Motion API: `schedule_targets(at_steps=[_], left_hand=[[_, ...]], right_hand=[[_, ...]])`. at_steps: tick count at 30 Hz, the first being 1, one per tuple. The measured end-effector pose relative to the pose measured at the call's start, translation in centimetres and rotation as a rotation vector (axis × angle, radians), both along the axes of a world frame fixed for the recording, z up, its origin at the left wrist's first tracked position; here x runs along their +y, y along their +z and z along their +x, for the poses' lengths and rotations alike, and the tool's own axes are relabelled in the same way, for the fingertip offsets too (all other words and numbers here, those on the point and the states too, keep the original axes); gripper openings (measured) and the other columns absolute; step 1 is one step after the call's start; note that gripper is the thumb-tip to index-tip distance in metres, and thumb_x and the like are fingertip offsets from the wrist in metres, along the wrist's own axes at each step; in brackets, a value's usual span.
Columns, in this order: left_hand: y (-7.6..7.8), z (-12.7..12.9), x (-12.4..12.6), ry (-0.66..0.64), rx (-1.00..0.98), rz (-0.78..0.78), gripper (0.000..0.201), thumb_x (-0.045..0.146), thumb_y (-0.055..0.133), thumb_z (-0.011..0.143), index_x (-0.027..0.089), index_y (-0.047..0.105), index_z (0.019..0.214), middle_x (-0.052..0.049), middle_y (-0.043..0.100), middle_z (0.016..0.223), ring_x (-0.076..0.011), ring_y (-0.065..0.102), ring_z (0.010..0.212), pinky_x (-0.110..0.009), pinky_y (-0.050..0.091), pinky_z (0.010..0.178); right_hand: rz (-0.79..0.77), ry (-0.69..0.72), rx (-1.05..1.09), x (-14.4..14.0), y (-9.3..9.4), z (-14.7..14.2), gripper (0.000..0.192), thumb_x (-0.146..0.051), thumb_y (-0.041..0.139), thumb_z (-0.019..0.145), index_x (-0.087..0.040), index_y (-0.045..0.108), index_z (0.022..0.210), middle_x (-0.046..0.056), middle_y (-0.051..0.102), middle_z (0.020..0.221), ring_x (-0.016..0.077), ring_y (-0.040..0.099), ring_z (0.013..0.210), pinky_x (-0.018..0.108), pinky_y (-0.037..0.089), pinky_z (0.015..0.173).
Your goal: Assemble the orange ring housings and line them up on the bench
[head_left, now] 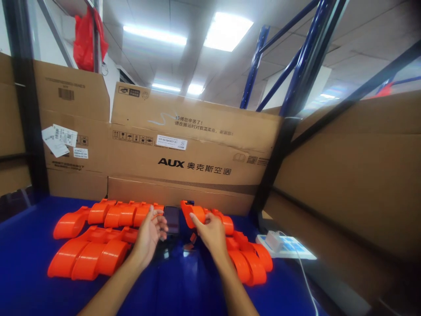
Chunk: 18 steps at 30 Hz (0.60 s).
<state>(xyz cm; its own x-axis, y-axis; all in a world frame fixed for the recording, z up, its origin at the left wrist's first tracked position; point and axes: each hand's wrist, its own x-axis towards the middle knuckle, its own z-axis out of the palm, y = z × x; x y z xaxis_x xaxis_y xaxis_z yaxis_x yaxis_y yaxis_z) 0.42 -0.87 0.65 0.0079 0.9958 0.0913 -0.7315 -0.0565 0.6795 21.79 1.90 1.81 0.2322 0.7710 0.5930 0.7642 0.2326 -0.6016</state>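
Note:
Several curved orange plastic parts lie on a blue table (29, 259): one row at the back left (108, 213), another row nearer me (88, 256), and a pile on the right (250, 261). My left hand (149, 235) is raised with its fingers apart beside a dark phone (172, 219) that lies flat between the rows. My right hand (210, 230) pinches the lower end of an orange part (192, 211) just right of the phone. Small dark pieces lie on the table below the phone, too small to tell apart.
Big cardboard boxes (184, 153) form a wall behind the table, and another box (355, 175) closes the right side. A white power strip with a charger (279, 243) and white cable lies at the right. Blue rack posts (305, 57) rise behind.

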Motion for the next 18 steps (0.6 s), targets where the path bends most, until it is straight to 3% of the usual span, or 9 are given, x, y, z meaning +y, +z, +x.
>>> schedule_targets(at_steps=[8,12,18], left_hand=[[0.1,0.0,-0.1,-0.012,-0.007,0.043,0.047,0.061,0.064,0.081,0.017,0.06,0.097,0.0,0.063,0.073,-0.0127,0.056,0.054,-0.023,0.047,0.047],[0.1,0.0,-0.4,-0.035,0.01,0.049,0.043,0.059,0.068,0.078,0.017,0.06,0.085,0.001,0.061,0.069,-0.0118,0.055,0.051,-0.023,0.046,0.048],[0.2,0.2,-0.8,-0.066,0.069,0.074,0.038,0.054,0.072,0.077,0.017,0.059,0.077,0.001,0.061,0.064,-0.0118,0.055,0.05,-0.023,0.045,0.048]], right_hand=[[-0.093,-0.067,-0.243,1.7,-0.4,-1.2,0.055,-0.074,0.055,0.081,-0.021,0.061,0.066,0.011,0.07,0.063,0.0276,0.067,0.063,0.031,0.04,0.055],[-0.129,-0.065,-0.304,2.2,-1.0,-1.4,0.055,-0.072,0.057,0.082,-0.018,0.065,0.073,0.014,0.071,0.067,0.0284,0.068,0.067,0.031,0.042,0.056],[-0.12,-0.035,-0.313,2.3,-1.4,-1.8,0.053,-0.062,0.062,0.084,-0.012,0.068,0.097,0.018,0.075,0.085,0.031,0.071,0.084,0.032,0.047,0.069]])
